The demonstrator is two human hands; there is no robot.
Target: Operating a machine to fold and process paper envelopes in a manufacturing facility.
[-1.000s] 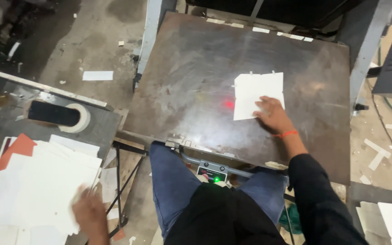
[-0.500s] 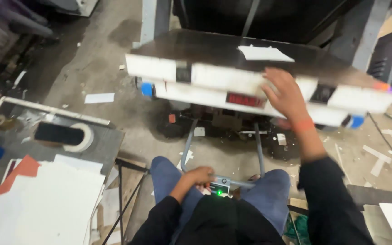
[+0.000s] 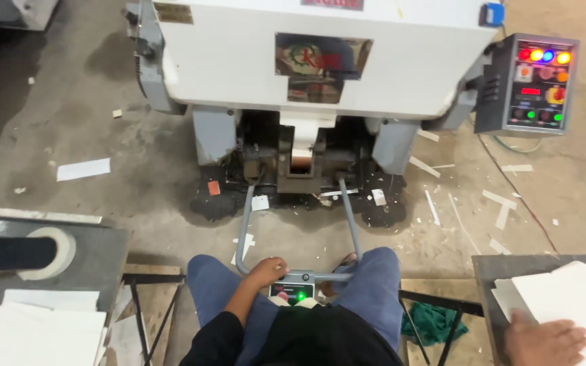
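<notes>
Currently left hand (image 3: 268, 271) sits clenched around the grey bar handle (image 3: 293, 276) between the knees, just above a small control box (image 3: 291, 293) with a green light on and a red button beside it, so controls stay within thumb reach. Bar runs forward on two rails into the base of the white press machine (image 3: 320, 54), which stands closed and upright. Right hand (image 3: 544, 339) lies flat and released, palm down on the white sheet stack (image 3: 571, 305) on the right desk (image 3: 486, 268). More sheets (image 3: 35, 332) and a tape roll (image 3: 52, 252) on the left desk. Paper scraps (image 3: 83, 169) litter the floor.
</notes>
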